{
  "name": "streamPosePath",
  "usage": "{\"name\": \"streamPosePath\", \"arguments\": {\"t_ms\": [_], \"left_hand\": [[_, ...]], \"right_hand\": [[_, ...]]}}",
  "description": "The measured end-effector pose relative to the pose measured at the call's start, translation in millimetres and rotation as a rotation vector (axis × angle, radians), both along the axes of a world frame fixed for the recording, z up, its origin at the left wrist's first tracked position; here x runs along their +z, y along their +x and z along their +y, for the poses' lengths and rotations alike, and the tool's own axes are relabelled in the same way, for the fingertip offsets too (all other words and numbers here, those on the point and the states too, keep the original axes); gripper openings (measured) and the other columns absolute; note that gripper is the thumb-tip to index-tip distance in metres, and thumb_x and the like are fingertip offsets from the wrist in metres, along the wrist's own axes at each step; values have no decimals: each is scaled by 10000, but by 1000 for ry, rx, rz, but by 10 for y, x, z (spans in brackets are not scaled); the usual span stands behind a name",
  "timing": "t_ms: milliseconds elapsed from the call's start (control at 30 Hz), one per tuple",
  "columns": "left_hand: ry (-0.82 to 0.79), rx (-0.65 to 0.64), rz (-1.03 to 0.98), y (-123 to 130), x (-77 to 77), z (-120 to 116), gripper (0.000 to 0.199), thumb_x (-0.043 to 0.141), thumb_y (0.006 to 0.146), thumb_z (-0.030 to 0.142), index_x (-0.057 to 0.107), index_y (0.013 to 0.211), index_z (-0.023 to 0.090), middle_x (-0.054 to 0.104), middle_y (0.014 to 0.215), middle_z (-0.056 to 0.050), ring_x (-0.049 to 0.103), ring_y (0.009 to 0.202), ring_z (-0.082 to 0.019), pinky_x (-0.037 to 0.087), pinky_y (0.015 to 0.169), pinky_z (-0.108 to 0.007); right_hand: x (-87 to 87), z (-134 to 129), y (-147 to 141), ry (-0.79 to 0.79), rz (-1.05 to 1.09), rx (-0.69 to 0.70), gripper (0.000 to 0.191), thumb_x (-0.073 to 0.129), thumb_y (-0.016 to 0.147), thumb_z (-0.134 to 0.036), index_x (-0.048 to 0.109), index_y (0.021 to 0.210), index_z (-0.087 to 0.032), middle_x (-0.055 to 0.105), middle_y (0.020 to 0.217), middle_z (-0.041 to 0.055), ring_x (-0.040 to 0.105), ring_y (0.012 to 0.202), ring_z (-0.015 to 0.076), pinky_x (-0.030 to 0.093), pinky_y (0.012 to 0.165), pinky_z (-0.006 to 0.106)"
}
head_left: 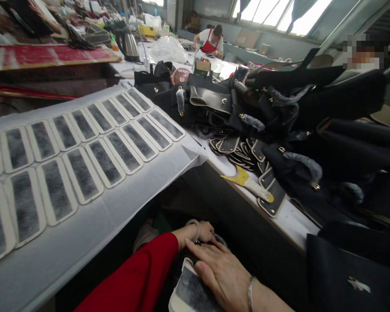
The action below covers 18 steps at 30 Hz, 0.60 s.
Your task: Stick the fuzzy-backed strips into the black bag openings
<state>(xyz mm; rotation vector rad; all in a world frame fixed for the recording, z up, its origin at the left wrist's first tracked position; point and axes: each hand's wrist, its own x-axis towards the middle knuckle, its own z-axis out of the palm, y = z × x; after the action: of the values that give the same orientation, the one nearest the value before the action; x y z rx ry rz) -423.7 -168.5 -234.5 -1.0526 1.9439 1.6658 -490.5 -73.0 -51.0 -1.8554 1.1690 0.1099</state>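
Note:
Low in my lap, below the table edge, are both my hands. My left hand point(205, 231), below a red sleeve and a pale bangle, has its fingers curled over something dark. What it grips is mostly hidden; a bit of plastic-wrapped strap point(220, 239) shows beside it. My right hand point(222, 269) lies with fingers stretched toward my left wrist, its thumb by the edge of a pale-bordered dark panel point(191, 286). Part of that panel is covered by my right hand. Similar flat panels point(84, 173) lie in two rows on the left table.
White-covered table point(117, 234) stands at left. On the right table are black bags point(292, 156) with plastic-wrapped handles, a pile of dark pieces point(237, 151) and a yellow-and-white glove point(247, 182). A pink fan point(180, 76) and kettle point(127, 45) stand farther back. People work beyond.

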Motion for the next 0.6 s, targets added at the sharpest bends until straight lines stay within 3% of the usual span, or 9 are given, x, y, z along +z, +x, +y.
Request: {"name": "streamPosePath", "arguments": {"t_ms": [100,200,300,400,500,600], "left_hand": [[20,-37,-4,153,39,6,390,701,816,480,672,979,126,669,946,-75,633,952,-235,475,953,-494],[52,64,110,404,249,64,486,618,865,529,659,1120,117,686,1067,-122,633,1030,-247,452,1001,-495],[121,263,316,656,684,210,564,418,943,551,559,1304,142,635,1281,-129,602,1169,-225,457,1036,-421],[109,430,529,859,1181,403,598,365,944,560,517,1332,131,609,1328,-124,572,1228,-193,438,1072,-334],[-39,531,583,1012,1549,559,525,417,944,536,579,1237,133,633,1247,-121,564,1213,-212,396,1104,-353],[-340,512,539,1110,1780,662,431,489,929,513,615,1188,192,533,1386,-99,458,1325,-234,330,1149,-394]], "right_hand": [[65,99,-141,43,20,-41,560,216,1015,-476,243,1541,-285,424,1526,68,345,1436,243,215,1215,513],[113,253,-311,53,47,-91,563,224,1011,-507,235,1539,-314,436,1518,67,364,1424,258,222,1203,548],[131,371,-368,-19,73,-138,582,250,1007,-508,235,1543,-281,480,1480,109,431,1373,294,260,1166,591],[107,361,-263,-128,92,-147,588,260,1005,-497,282,1532,-238,566,1379,169,517,1276,361,333,1075,655],[55,276,-133,-219,87,-112,598,251,998,-508,331,1508,-206,619,1282,212,581,1181,398,376,1002,681],[28,254,-127,-223,82,-119,655,210,988,-558,285,1525,-190,625,1265,237,602,1147,409,416,956,669]]}}
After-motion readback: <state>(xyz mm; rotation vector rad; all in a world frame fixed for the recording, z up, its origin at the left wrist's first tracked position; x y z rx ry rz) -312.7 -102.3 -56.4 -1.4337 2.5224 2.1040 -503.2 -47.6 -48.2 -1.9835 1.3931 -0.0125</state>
